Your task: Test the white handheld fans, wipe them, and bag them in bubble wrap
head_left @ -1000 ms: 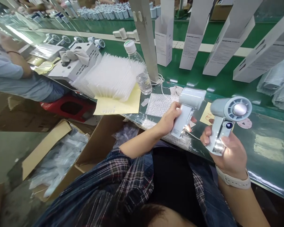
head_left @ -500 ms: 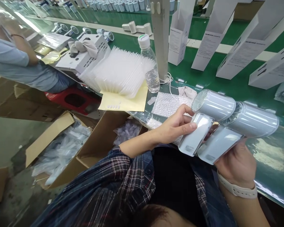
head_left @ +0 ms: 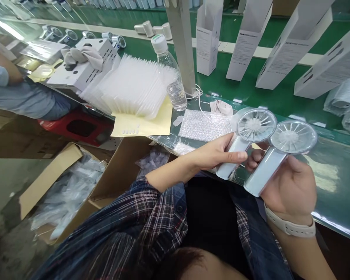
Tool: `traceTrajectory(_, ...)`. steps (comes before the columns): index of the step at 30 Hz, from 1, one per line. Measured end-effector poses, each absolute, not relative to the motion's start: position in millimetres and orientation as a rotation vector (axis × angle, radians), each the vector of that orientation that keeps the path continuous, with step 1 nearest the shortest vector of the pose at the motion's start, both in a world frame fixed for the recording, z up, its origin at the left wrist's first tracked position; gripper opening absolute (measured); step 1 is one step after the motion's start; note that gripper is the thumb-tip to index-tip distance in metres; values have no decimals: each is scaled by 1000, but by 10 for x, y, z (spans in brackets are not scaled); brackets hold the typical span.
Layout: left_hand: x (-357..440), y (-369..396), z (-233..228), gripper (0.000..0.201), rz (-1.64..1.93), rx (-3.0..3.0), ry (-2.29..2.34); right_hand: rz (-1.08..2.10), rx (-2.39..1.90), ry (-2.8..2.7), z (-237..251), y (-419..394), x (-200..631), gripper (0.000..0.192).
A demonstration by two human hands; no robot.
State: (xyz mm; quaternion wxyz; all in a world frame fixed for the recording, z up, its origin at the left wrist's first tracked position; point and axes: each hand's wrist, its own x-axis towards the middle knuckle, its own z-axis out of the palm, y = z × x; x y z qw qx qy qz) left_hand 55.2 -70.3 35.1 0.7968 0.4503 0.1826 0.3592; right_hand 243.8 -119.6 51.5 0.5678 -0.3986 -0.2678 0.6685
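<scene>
Two pale grey handheld fans sit side by side in my hands, their round grilles turned up toward me. My left hand [head_left: 218, 155] grips the handle of the left fan [head_left: 252, 126]. My right hand [head_left: 288, 186], with a white watch strap on its wrist, holds the handle of the right fan [head_left: 291, 138]. Both fans hover just above the near edge of the green belt [head_left: 251, 91]. A sheet of bubble wrap [head_left: 202, 124] lies on the table right behind my left hand.
A water bottle [head_left: 170, 77] stands beside a stack of clear bags [head_left: 134, 87] on yellow paper. Upright white cartons [head_left: 245, 42] line the belt's far side. An open cardboard box [head_left: 76, 186] of bagged parts sits on the floor at left. Another person's arm [head_left: 6, 77] rests at the far left.
Both fans have been turned in my hands, from sideways with handles toward me to grilles facing up. The fans came closer together and the view shifted slightly.
</scene>
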Motion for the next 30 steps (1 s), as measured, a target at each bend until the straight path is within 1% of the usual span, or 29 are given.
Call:
traceTrajectory(4, 603, -701, 284, 76, 885, 975, 501, 1575, -890, -655, 580, -1165, 2453, 35)
traceTrajectory(6, 591, -699, 297, 80, 842, 948, 469, 1532, -878, -684, 618, -1146, 2458, 37)
traceTrajectory(8, 563, -693, 336, 82, 781, 938, 397, 1477, -877, -694, 649, -1127, 2465, 36)
traceTrajectory(12, 499, -673, 388, 75, 795, 969, 368, 1403, -828, -711, 651, -1104, 2481, 36)
traceTrajectory(17, 454, -648, 344, 66, 849, 1002, 416, 1336, -820, -735, 558, -1127, 2491, 36)
traceTrajectory(21, 459, -637, 331, 69, 852, 957, 459, 1227, -873, -669, 504, -1167, 2488, 37)
traceTrajectory(24, 489, -621, 323, 78, 872, 949, 539, 1183, -907, -625, 487, -1169, 2482, 37)
traceTrajectory(26, 516, -607, 308, 82, 889, 952, 590, 1179, -918, -612, 473, -1157, 2474, 34)
traceTrajectory(30, 559, -586, 278, 80, 914, 973, 671, 1244, -957, -572, 420, -1125, 2448, 31)
